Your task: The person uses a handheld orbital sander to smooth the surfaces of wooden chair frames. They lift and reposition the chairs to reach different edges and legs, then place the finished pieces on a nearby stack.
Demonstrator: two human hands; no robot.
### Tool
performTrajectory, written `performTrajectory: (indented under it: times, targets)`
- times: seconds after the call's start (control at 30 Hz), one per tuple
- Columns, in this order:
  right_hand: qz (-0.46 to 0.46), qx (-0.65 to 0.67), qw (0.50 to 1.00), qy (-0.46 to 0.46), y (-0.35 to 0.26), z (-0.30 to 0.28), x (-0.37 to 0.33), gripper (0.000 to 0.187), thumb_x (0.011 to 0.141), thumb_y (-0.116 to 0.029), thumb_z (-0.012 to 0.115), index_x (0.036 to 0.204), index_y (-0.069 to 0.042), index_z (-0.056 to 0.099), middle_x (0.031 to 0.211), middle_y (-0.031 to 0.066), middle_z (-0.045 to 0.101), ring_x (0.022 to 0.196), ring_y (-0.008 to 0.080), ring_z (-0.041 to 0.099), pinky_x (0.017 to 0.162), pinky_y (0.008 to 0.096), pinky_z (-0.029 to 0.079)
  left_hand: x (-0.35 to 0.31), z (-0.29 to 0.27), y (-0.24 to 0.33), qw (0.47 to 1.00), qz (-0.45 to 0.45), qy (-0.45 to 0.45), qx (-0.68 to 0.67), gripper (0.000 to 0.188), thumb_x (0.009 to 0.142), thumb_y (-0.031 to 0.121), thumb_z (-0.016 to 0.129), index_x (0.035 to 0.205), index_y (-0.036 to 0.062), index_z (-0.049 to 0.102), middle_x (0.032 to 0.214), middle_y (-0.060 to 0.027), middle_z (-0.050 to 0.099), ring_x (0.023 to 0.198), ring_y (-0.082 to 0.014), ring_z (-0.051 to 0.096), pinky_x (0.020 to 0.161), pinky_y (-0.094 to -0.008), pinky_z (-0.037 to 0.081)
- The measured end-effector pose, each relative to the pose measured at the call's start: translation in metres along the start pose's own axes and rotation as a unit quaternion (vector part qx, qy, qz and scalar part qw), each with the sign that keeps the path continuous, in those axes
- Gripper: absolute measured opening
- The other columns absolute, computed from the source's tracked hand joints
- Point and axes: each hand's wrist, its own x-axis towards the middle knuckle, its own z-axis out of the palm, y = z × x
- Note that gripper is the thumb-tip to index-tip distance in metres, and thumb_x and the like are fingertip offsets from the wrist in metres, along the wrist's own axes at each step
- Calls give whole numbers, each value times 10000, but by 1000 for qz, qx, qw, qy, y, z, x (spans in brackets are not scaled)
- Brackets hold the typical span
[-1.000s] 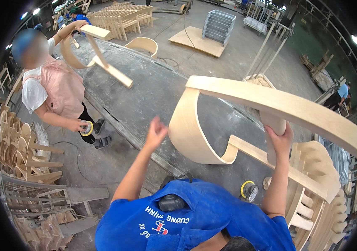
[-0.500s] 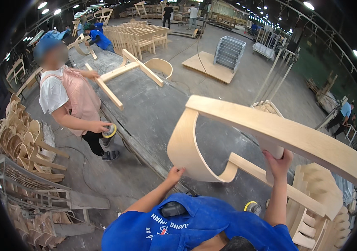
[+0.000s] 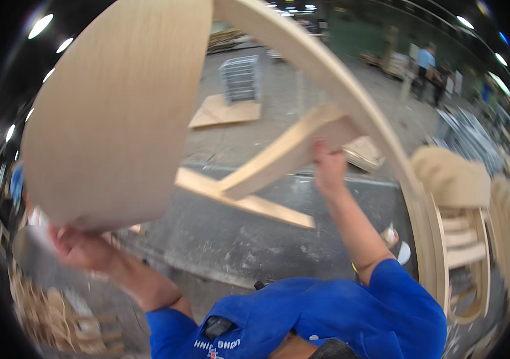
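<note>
The fingers of our bare left hand (image 3: 87, 250) meet the lower edge of a broad, curved, pale-wood panel (image 3: 114, 116), seemingly hooked round it, though blur leaves us unable to tell how tightly. The panel is part of the pale wooden chair frame (image 3: 255, 169) that we hold in both hands. Right of the panel, our bare right hand (image 3: 330, 170) lays its thumb on the near face of a slanting, flat-sided pale-wood crosspiece (image 3: 294, 148), the other fingers hidden. We judge the frame stiff and fairly light for its bulk, but awkward to balance; its smooth wood may slip and its edges could dent. The crosspiece and the panel's lower edge look like our steadiest holds, being well apart. Farther out, a long, curved pale-wood rail (image 3: 350, 82) arches rightward from the panel's top, and a straight pale-wood bar (image 3: 273, 210) meets the crosspiece to the panel's lower right. Below and right of the panel spreads the dusty dark-grey surface (image 3: 207, 245); we cannot tell whether the frame touches it.
</note>
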Motion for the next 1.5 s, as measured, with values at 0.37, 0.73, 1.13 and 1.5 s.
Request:
performTrajectory:
  times: [0.37,0.73,1.13,1.5]
  targets:
    - [305,69,949,42,116,-81,-46,572,903,-372,646,1269,11,433,1128,129,601,984,234,623,798,334,542,-42,140,113,884,301,-357,17,517,585,443,838,766,37,574,605,-51,518,585,-224,509,536,-327,367]
    - [241,-150,922,-264,-72,-94,-36,142,906,-117,611,983,-16,674,993,92,666,917,181,640,787,294,510,-78,259,96,882,307,-358,2,411,726,396,777,799,42,582,680,-78,524,611,-281,482,590,-365,353]
    - [-333,107,835,-424,-272,-2,-56,397,885,-349,649,1042,15,661,968,171,625,782,265,608,697,357,481,-97,323,60,905,263,-319,98,437,782,486,725,774,69,594,671,-51,547,627,-248,534,591,-372,399]
    - [-327,101,852,-395,-276,-20,-65,621,765,-491,722,1045,57,643,934,159,618,786,257,604,675,343,478,-94,324,26,911,258,-304,101,422,767,442,767,905,53,684,805,-83,664,709,-251,602,664,-359,466]
